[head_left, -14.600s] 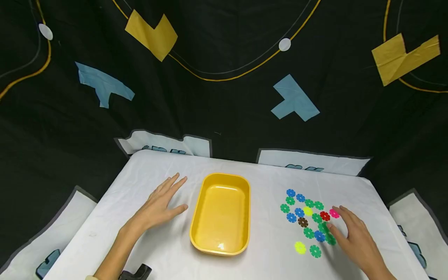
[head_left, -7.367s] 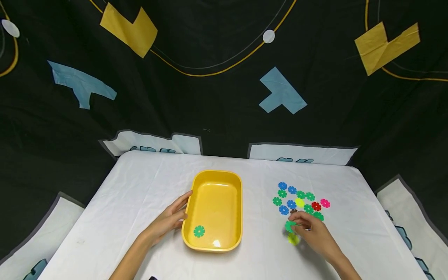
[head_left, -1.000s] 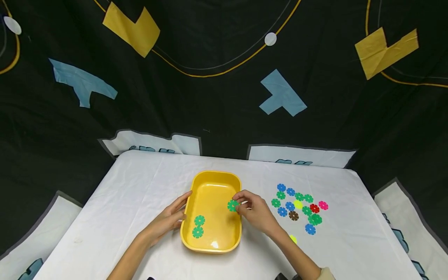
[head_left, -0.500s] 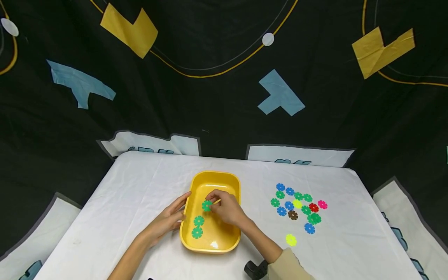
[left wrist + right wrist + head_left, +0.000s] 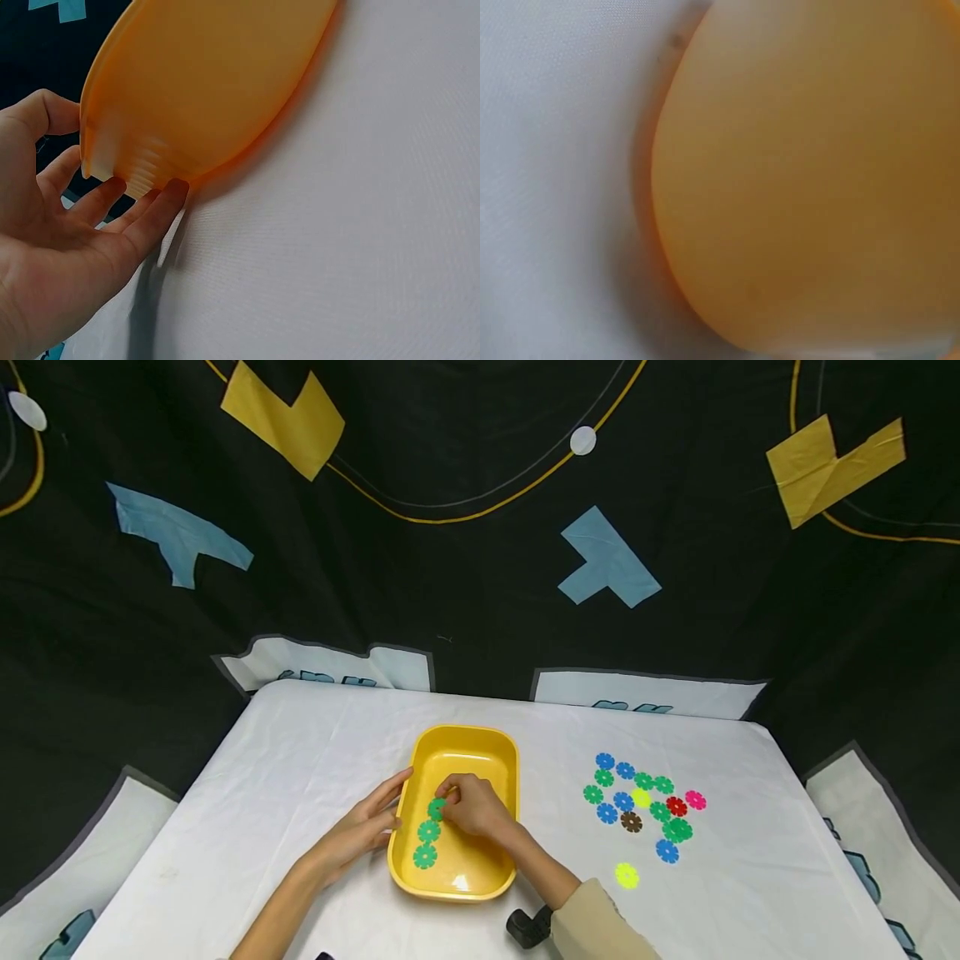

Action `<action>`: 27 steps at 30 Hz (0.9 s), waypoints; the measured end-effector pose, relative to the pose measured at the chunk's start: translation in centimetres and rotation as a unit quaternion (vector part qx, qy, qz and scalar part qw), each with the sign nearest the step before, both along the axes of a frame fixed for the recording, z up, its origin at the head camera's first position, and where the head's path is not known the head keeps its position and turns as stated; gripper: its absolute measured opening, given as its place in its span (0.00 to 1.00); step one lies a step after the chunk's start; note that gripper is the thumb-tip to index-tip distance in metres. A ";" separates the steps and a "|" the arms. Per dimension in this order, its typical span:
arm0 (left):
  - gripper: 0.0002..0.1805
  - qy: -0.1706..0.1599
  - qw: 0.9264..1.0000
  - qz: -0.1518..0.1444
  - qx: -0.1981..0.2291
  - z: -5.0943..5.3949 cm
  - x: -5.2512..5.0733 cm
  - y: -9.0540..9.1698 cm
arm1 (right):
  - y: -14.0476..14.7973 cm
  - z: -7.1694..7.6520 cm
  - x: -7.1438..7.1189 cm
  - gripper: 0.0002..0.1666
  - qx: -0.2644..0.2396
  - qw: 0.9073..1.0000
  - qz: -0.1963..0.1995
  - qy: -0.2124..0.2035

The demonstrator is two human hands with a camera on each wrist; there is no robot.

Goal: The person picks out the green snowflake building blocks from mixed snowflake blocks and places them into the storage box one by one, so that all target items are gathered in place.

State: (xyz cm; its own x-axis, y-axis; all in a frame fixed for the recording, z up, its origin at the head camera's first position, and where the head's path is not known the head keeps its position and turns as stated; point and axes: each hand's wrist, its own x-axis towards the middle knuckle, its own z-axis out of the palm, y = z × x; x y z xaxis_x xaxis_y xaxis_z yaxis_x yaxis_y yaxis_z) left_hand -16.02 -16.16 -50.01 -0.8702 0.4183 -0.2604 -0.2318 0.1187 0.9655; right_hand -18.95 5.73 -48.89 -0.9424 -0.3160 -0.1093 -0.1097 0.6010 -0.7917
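A yellow tray [image 5: 480, 872] sits on the white table. My left hand [image 5: 358, 833] rests its fingertips against the tray's left side; in the left wrist view these fingers touch the tray's outer wall [image 5: 195, 90]. Inside the tray, my right hand [image 5: 476, 806] pinches a green notched disc [image 5: 435, 809], its right part hidden by the fingers. Just below it, two more green notched discs [image 5: 429, 831] lie in line along the tray's left side. The right wrist view holds only the blurred tray wall [image 5: 802, 172] and cloth, with no fingers showing.
Right of the tray lie scattered notched discs: several green and blue ones [image 5: 667, 851], a brown one [image 5: 632, 822], a red one [image 5: 677, 807], a pink one [image 5: 696, 800] and two yellow ones [image 5: 626, 876]. A black device [image 5: 528, 928] is at the right wrist.
My right hand has carried a green disc from the tray's right rim leftward and down to the row of green discs. The left hand has stayed at the tray's side.
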 end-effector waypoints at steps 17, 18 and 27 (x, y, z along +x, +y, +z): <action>0.41 0.003 1.000 -0.005 0.007 0.0 -0.1 -0.1 | -0.6 -0.1 -0.2 0.07 0.032 0.999 -0.005 0.008; 0.41 0.003 1.000 -0.005 0.007 0.0 -0.1 -0.1 | -0.6 -0.1 -0.2 0.07 0.032 0.999 -0.006 0.007; 0.41 0.001 1.000 -0.005 0.009 -0.1 -0.1 -0.2 | -0.9 -0.1 -0.1 0.10 0.032 0.999 -0.018 -0.003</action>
